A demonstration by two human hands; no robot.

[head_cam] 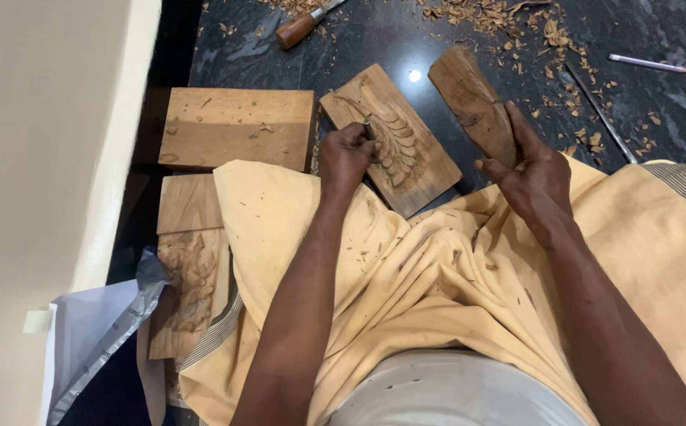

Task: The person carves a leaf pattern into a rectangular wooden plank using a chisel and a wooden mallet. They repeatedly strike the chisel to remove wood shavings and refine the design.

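My left hand (pixel 347 154) clamps a chisel (pixel 368 126) on the carved board (pixel 390 138), long axis 11-to-5 o'clock; my right hand (pixel 536 181) grips a mallet (pixel 473 102) pointing 11 o'clock

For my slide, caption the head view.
Left hand sets a chisel on a carved wooden panel; right hand grips a wooden mallet.

You're in a floor-level woodcarving workshop.
Shavings (pixel 508 20) litter the dark floor (pixel 406 39) around your planks (pixel 236 126), carved panel (pixel 390 138) and chisel (pixel 303 24).
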